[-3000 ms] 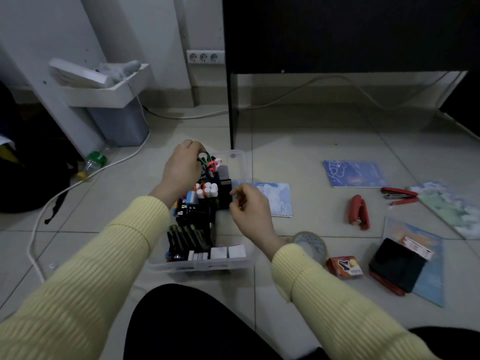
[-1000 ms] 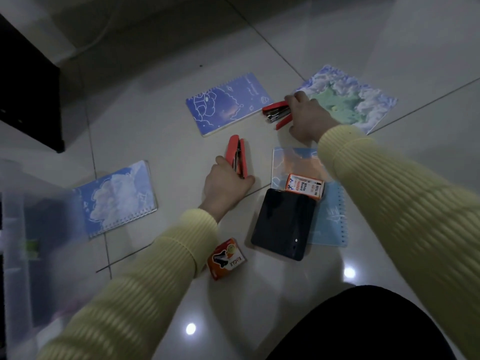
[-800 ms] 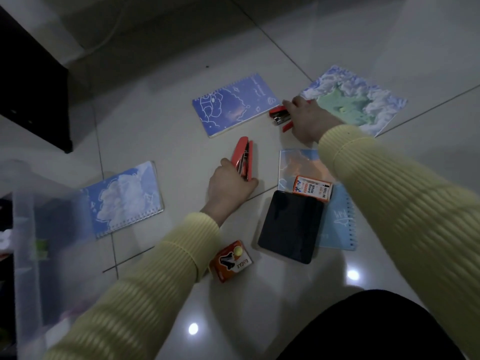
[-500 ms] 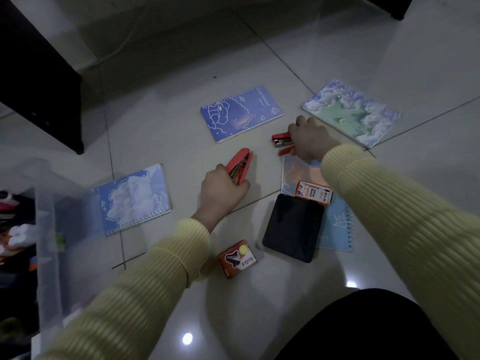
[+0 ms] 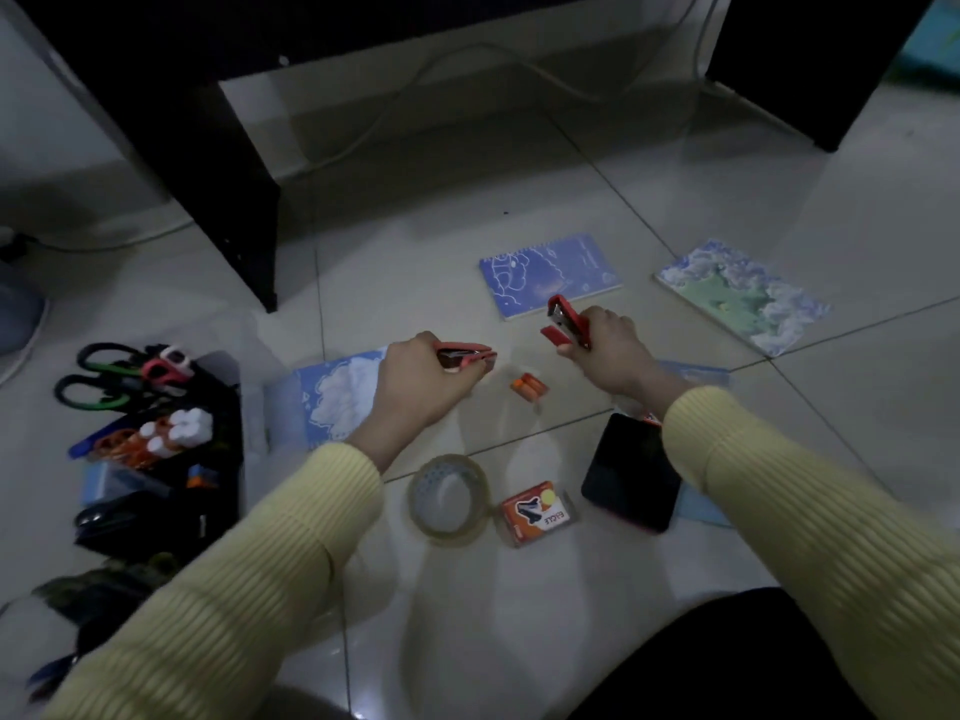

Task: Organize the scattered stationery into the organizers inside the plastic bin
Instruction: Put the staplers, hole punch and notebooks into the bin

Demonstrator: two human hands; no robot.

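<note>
My left hand [image 5: 421, 387] grips a red stapler [image 5: 467, 354] above the floor, its nose pointing right. In my right hand [image 5: 605, 350] I hold a second, smaller red stapler [image 5: 563, 324], lifted and pointing up-left. The clear plastic bin [image 5: 254, 407] sits at the left with black organizers [image 5: 171, 491] inside, holding green-handled scissors [image 5: 98, 376], white-capped markers [image 5: 176, 433] and other stationery. On the tiles between my arms lie a clear tape roll [image 5: 449, 498], an orange box [image 5: 540, 511] and small orange items [image 5: 529, 387].
Three cloud-print notebooks lie around: one [image 5: 337, 397] under my left hand, one blue [image 5: 548, 272] farther back, one green-blue [image 5: 743, 296] at right. A black pad [image 5: 631, 472] rests on another notebook. A dark desk leg [image 5: 228, 200] and cables stand behind.
Both hands have closed on the red staplers and lifted them off the floor. The view has swung left, bringing the bin and tape roll back in.
</note>
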